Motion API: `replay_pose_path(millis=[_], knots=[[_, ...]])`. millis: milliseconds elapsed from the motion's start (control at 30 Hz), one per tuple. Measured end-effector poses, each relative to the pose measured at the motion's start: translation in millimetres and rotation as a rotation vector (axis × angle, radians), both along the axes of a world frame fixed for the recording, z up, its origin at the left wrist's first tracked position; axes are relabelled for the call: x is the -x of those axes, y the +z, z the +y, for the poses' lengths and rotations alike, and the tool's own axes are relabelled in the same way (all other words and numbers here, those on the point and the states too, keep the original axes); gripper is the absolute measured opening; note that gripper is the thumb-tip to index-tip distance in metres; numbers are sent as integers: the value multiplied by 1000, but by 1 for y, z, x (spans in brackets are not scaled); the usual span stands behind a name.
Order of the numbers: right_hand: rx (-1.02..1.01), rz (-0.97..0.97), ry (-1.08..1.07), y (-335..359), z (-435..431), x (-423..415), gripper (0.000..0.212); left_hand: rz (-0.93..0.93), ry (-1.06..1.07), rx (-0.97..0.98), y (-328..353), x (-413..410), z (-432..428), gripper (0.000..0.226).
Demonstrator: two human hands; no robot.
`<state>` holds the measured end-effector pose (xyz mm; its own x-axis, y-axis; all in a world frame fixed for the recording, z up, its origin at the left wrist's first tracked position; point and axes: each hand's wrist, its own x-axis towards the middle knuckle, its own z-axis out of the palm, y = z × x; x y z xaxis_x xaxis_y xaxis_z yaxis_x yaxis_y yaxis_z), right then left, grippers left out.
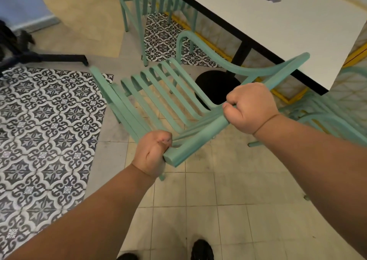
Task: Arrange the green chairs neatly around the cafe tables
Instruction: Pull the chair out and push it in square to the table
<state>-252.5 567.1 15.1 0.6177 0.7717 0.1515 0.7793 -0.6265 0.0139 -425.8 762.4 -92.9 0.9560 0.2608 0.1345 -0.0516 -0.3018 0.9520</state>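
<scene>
A green slatted chair [158, 93] stands in front of me, its seat facing the white cafe table [288, 33]. My left hand [153, 152] is shut on the left end of the chair's top back rail. My right hand [250, 106] is shut on the same rail further right, near the armrest. The chair's right armrest reaches up to the table's black edge. A second green chair [139, 5] stands at the table's far side. Part of a third green chair [325, 118] shows at the right, under my right forearm.
The table's black post and round base [216, 87] stand just beyond the held chair. A black office-chair base [59, 58] lies at the left on the floor. Patterned tiles [45, 120] cover the left floor, plain tiles the middle. My shoes [202, 249] show at the bottom.
</scene>
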Motion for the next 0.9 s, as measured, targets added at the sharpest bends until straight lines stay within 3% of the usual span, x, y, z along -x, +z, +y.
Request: replay_pose_path(millis=[167,367,600,667,800,900], knots=[[10,-23,-34,-1,1,19,44,11,-30,-10,2,9,10,45],[6,-7,-151,-1,4,51,47,19,-61,-4,-1,13,34,30],[-23,-23,-234,-6,-2,69,48,71,-102,-108,-10,11,48,29],[-26,-27,-237,-6,-2,69,47,114,-111,-90,-3,12,46,28],[-8,-29,-212,-6,-4,67,48,387,-161,92,36,16,44,35],[4,-48,-209,-7,-5,65,49,503,-166,-29,93,13,44,37]])
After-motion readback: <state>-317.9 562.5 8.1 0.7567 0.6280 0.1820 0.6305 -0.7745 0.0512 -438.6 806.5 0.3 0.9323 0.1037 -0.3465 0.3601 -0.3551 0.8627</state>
